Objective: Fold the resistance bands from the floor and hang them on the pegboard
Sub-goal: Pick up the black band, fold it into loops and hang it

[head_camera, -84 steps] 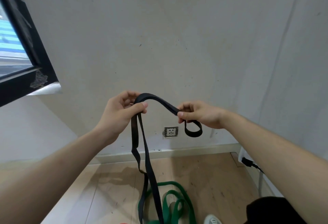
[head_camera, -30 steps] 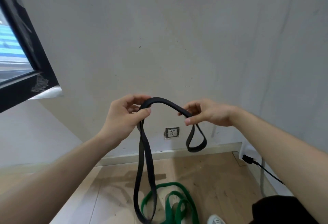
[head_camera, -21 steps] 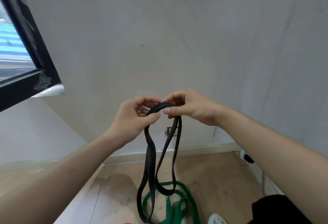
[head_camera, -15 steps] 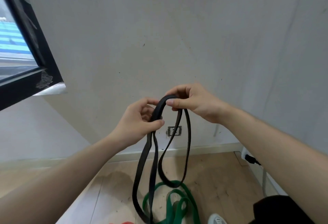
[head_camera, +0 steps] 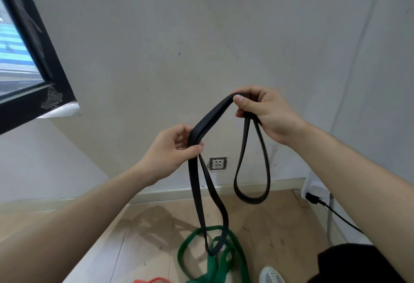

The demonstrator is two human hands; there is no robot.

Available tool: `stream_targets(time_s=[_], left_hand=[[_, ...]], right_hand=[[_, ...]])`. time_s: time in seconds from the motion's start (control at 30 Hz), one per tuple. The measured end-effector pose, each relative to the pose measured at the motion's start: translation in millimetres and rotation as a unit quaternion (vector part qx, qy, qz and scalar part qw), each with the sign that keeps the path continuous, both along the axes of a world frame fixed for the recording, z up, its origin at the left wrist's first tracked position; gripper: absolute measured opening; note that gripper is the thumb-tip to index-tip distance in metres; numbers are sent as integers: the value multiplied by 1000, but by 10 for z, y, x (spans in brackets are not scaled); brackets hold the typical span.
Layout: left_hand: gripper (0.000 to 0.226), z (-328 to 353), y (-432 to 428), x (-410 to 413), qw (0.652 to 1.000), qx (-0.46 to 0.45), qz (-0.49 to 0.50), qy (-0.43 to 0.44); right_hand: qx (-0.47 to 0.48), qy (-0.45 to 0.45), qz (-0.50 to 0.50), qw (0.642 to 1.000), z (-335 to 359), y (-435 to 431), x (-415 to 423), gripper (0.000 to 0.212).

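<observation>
Black band (head_camera: 210,114) is off the floor (head_camera: 268,226), held in the air in front of the wall between both hands.

- Left hand (head_camera: 170,148): thumb and curled fingers pinch the doubled band.
- Right hand (head_camera: 262,112): higher; thumb and forefinger pinch the fold, the other fingers curled round the strands.
- Doubled span slopes from lower left up to upper right.
- Two loops hang straight down, long axes vertical. The left loop is longer, its bottom end over the green band (head_camera: 182,253); the right loop is shorter.
- Green band lies on the floor, well apart from the wall edge, with a red band (head_camera: 154,280) beside it.
</observation>
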State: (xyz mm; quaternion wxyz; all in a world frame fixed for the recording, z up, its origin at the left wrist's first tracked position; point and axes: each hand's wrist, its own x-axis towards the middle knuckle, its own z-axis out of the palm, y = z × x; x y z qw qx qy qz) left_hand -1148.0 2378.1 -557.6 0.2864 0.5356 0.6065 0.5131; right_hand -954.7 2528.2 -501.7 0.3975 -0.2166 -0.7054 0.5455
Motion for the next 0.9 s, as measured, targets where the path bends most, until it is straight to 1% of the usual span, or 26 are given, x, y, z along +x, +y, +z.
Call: stream_targets(time_s=[0.1,0.17,0.23,0.33,0.47,0.53,0.57,0.63,0.77,0.83,0.9], left_hand=[[17,0,15,-4,1000,-6,5,-14],[18,-1,29,-17,999,4,24,-26],[21,11,35,-42,997,20,45,-52],[28,71,35,-97,992,44,72,-97],[25,161,3,-95,991,69,62,-95],[25,174,-9,-56,993,71,52,-84],[24,174,-12,-36,993,71,46,-78],[24,167,-14,-13,994,72,34,-72],[24,154,-17,-24,994,80,20,-77],[25,138,-17,-38,993,84,20,-78],[25,122,-24,-57,994,86,16,-69]], right_hand=[[-23,-4,5,1000,-28,36,24,7],[-48,-15,19,999,-67,77,44,7],[-63,-40,31,997,-133,122,78,12],[-46,-135,57,988,-269,184,141,20],[-5,-281,133,950,-429,150,101,38],[4,-320,160,934,-491,68,17,34],[7,-325,170,930,-515,22,-28,32],[2,-299,179,937,-528,-68,-114,31],[-28,-155,178,971,-416,-219,-271,32],[-35,-96,158,982,-384,-272,-336,29],[-21,-76,125,989,-384,-310,-382,22]])
